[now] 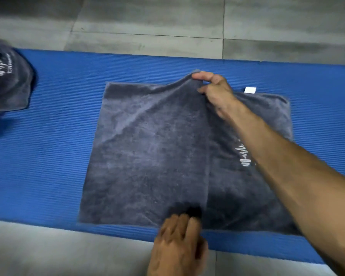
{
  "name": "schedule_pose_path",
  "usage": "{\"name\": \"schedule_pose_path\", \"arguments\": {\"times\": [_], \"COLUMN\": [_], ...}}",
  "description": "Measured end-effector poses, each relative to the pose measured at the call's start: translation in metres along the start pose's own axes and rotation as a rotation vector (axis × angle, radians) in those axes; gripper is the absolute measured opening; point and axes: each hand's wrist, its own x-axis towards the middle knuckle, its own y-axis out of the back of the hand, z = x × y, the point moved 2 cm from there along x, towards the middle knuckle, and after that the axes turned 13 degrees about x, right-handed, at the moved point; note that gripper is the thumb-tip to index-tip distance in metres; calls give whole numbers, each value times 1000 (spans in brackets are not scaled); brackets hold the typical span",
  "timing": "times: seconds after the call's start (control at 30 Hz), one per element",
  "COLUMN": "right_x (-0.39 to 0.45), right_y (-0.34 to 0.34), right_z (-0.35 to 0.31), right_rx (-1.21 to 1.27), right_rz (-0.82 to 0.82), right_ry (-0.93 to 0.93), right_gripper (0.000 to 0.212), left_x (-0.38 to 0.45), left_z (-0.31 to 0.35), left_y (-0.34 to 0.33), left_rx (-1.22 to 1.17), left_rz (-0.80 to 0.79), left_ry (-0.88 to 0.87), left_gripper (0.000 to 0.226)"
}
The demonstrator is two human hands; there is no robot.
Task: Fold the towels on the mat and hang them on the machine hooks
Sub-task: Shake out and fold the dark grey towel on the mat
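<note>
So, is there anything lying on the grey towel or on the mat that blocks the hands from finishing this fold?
Nothing visible does. The right hand already pinches the far edge of the grey towel, and the left hand is at its near edge. A second towel lies apart at the left end of the blue mat.

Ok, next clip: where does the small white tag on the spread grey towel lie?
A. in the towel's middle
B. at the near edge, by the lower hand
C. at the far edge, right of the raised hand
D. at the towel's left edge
C: the white tag sticks out from the far edge of the grey towel, just right of the right hand pinching up that edge.
</note>
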Motion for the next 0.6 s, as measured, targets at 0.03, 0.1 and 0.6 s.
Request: {"name": "schedule_pose_path", "arguments": {"times": [0.03, 0.1, 0.6], "right_x": [-1, -6, -19], "right_y": [19, 57, 182], "right_z": [-5, -15, -47], "right_rx": [-31, -110, -206], "right_rz": [11, 40, 170], "right_ry": [14, 35, 14], "right_gripper": [44, 46, 53], "left_x": [3, 10, 38], "left_z": [15, 49, 159], "left_y": [0, -6, -54], "left_rx": [-28, -73, -155], "left_rz": [25, 20, -381], "left_ry": [-72, -178, -517], "left_gripper": [17, 9, 20]}}
